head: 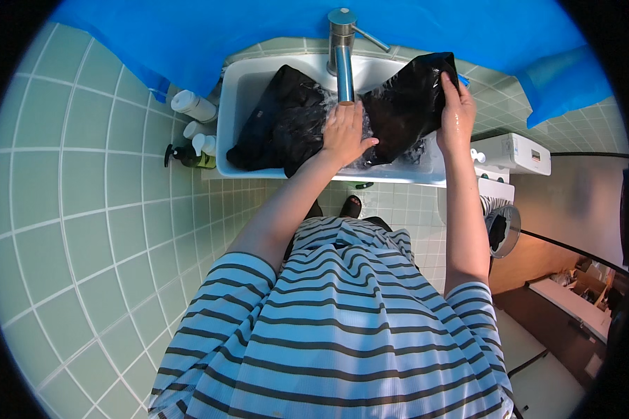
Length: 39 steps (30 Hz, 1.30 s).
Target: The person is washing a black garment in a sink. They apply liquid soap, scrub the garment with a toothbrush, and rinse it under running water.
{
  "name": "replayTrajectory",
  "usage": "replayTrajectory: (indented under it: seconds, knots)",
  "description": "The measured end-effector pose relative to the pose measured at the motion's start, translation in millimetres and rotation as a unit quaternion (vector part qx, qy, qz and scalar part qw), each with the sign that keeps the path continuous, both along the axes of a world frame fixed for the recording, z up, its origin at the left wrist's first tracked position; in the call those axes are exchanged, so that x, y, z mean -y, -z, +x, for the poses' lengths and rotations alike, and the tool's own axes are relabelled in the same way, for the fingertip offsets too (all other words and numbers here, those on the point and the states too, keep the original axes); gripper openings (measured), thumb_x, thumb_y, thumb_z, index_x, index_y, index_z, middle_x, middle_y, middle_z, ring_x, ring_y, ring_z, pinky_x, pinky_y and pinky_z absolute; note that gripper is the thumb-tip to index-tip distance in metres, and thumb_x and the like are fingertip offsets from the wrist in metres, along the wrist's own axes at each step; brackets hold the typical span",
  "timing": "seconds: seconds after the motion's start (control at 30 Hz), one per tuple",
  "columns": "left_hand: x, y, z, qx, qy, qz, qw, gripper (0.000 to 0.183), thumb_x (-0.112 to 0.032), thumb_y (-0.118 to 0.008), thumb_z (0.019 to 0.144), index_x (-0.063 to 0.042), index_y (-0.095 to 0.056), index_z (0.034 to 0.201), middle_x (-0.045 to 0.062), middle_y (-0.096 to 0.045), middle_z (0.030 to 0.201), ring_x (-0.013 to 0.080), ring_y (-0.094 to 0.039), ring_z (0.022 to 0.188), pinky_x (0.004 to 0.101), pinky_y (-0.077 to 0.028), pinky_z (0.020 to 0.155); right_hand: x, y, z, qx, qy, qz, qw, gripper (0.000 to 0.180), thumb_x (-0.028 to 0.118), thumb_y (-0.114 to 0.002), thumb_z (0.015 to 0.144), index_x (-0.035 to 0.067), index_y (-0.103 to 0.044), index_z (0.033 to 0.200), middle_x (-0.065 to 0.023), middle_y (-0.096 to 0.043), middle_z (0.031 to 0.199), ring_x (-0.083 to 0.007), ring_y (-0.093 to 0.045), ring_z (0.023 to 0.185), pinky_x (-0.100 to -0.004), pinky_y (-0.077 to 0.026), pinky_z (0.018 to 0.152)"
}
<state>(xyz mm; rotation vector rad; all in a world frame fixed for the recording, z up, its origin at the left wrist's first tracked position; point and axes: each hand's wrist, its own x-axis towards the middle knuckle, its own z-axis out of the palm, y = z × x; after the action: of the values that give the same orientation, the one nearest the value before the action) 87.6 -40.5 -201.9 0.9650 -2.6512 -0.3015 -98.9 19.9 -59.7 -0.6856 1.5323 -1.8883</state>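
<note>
A wet black garment [288,120] lies spread across a white sink basin [398,178], its right part lifted above the rim. My right hand [457,115] grips that raised edge between thumb and fingers. Beneath the spout of the metal faucet [344,68], my left hand [345,131] rests palm down on the cloth, fingers extended and thumb apart. Water runs and splashes around its fingertips. Some water shows below the cloth at the basin's right side.
White bottles [194,106] and a dark pump bottle [188,156] stand left of the basin by the tiled wall. Blue sheeting [272,21] hangs behind the faucet. To the right are a white appliance [524,153] and a clear round container [505,230] with something dark inside.
</note>
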Motion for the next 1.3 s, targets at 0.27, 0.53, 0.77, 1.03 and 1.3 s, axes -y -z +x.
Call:
replayTrajectory:
  seconds: [0.27,0.53,0.77,1.03,1.3]
  knots:
    - [-3.5,-15.0,4.5,-0.010,-0.041,-0.097,0.994,0.095,-0.062,-0.056,0.082,0.008,-0.032,0.142,0.024,-0.041,0.138,0.0370,-0.043,0.123,0.0534,-0.024,0.108,-8.0,-44.3,18.0,0.035,0.038,-0.064,0.997,0.023,0.014,-0.063,0.092,-0.004,-0.067,0.105,-0.0075,-0.069,0.099,-0.0122,-0.061,0.087,-0.0246,-0.047,0.080]
    - [5.9,-5.1,4.5,-0.099,-0.057,-0.034,0.993,0.103,-0.075,-0.058,0.073,0.009,-0.040,0.129,0.025,-0.044,0.130,0.0412,-0.038,0.127,0.0520,-0.025,0.110,-25.4,-69.5,13.3,0.010,0.047,-0.121,0.992,0.022,0.011,-0.063,0.090,-0.005,-0.067,0.104,-0.0097,-0.069,0.101,-0.0153,-0.063,0.089,-0.0256,-0.048,0.083]
    - [18.7,-11.2,13.0,-0.048,0.013,0.059,0.997,0.069,-0.069,-0.060,0.077,-0.001,-0.066,0.089,0.013,-0.065,0.084,0.0318,-0.060,0.092,0.0438,-0.036,0.096,-32.1,-55.8,-3.4,0.019,0.046,-0.106,0.993,0.021,0.011,-0.061,0.091,-0.005,-0.066,0.103,-0.0090,-0.069,0.099,-0.0157,-0.064,0.087,-0.0264,-0.049,0.079]
    - [37.5,-17.5,30.1,-0.067,0.024,0.387,0.919,0.052,-0.048,-0.063,0.090,-0.002,-0.058,0.067,0.006,-0.049,0.059,0.0153,-0.050,0.064,0.0312,-0.039,0.065,-29.8,-29.7,-30.1,0.111,0.108,-0.054,0.986,0.030,0.022,-0.059,0.093,-0.004,-0.062,0.107,-0.0104,-0.067,0.102,-0.0174,-0.063,0.090,-0.0294,-0.048,0.083]
    - [26.5,-51.2,46.3,-0.351,-0.108,0.616,0.697,0.029,-0.030,-0.068,0.086,-0.002,-0.065,0.080,-0.006,-0.050,0.073,0.0063,-0.044,0.071,0.0270,-0.034,0.067,-20.1,78.8,-35.6,-0.167,0.081,0.154,0.971,0.044,0.031,-0.057,0.093,-0.005,-0.062,0.118,-0.0172,-0.067,0.109,-0.0222,-0.059,0.103,-0.0303,-0.041,0.094]
